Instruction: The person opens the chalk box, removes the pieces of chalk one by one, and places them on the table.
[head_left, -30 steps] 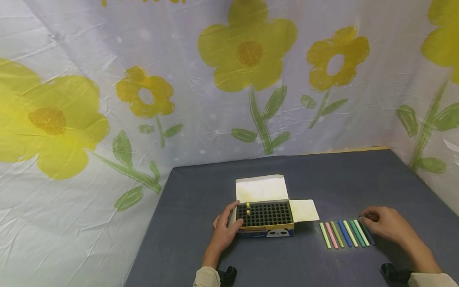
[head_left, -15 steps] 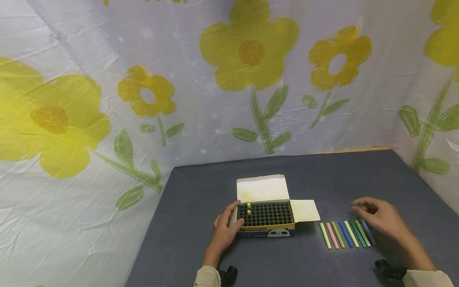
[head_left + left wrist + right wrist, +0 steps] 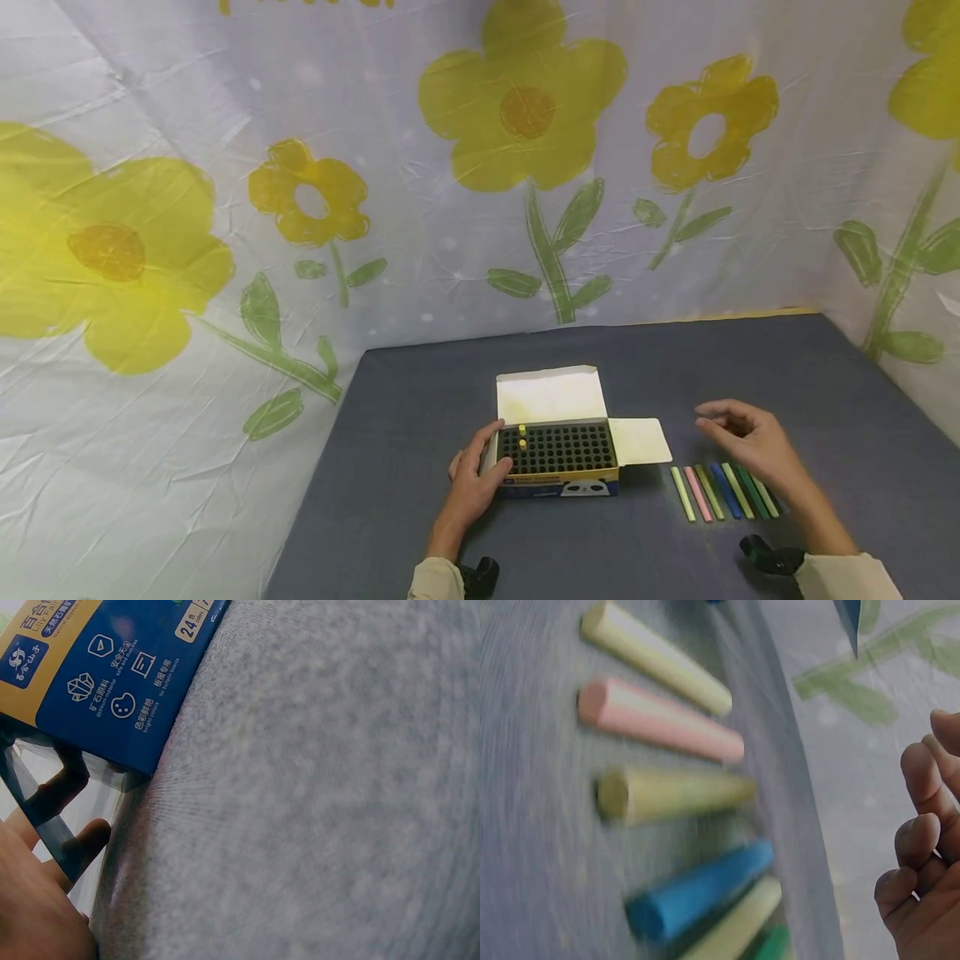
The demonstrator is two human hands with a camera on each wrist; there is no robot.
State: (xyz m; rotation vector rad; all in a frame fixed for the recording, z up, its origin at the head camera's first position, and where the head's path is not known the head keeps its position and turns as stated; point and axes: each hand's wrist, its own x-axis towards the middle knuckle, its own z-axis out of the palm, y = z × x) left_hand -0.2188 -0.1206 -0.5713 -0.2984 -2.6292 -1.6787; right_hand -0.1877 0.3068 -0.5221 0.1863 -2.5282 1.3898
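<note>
My left hand (image 3: 467,492) grips the left end of an open chalk box (image 3: 536,490), thumb at the front and fingers along the side. In the left wrist view the box's blue and yellow face (image 3: 105,682) shows, with the fingers near a clear strip. Two yellow chalk sticks (image 3: 522,444) stand in its black holed insert. My right hand (image 3: 757,442) hovers above and behind the right part of a chalk row, fingers loosely curled, nothing seen in them. Pink (image 3: 660,724) and blue chalk (image 3: 701,892) lie among several coloured sticks; the hand partly hides the right end.
The box's white lid (image 3: 551,396) stands raised behind it, and a side flap (image 3: 640,442) sticks out to the right, close to the chalk row. A dark grey cloth (image 3: 435,392) covers the table. Behind hangs a flower-printed curtain (image 3: 420,167).
My right hand has lifted from the dark blue stick at the row's right end and moved left over the row. The left hand keeps its place on the box.
</note>
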